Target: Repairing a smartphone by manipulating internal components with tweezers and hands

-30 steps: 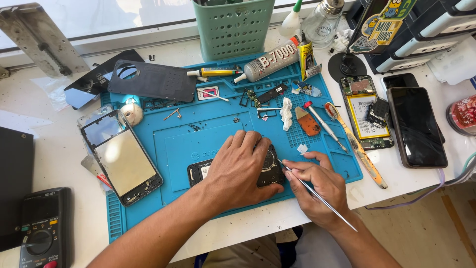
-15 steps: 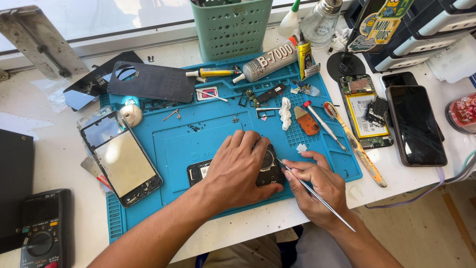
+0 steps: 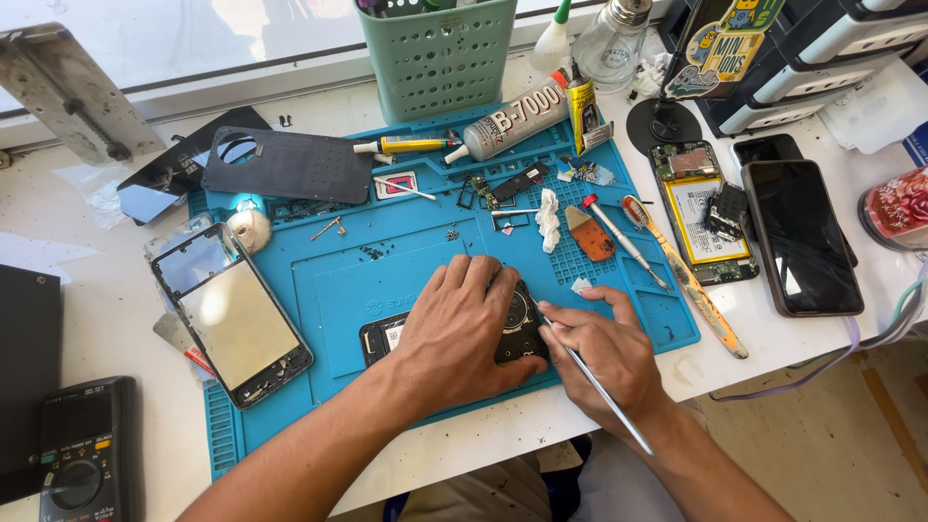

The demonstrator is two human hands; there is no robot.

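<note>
Both your hands work one dark phone (image 3: 517, 329): left hand (image 3: 462, 333) pressing it flat with spread fingers, right hand (image 3: 604, 353) fingers pinching a thin metal tool (image 3: 599, 387).

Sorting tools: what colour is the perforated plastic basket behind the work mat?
The perforated plastic basket is pale green, clearest in the head view.

Two hands: left hand (image 3: 462, 333), right hand (image 3: 607, 356). One blue mat (image 3: 406, 261). One green basket (image 3: 437, 56). Two glue tubes: grey tube (image 3: 507, 121), small yellow tube (image 3: 401, 145). Two dark phones at right, (image 3: 800, 237) and (image 3: 766, 148). One opened phone (image 3: 698, 208). One phone frame (image 3: 232, 314). One multimeter (image 3: 82, 452). One glass bottle (image 3: 609, 43).
</note>
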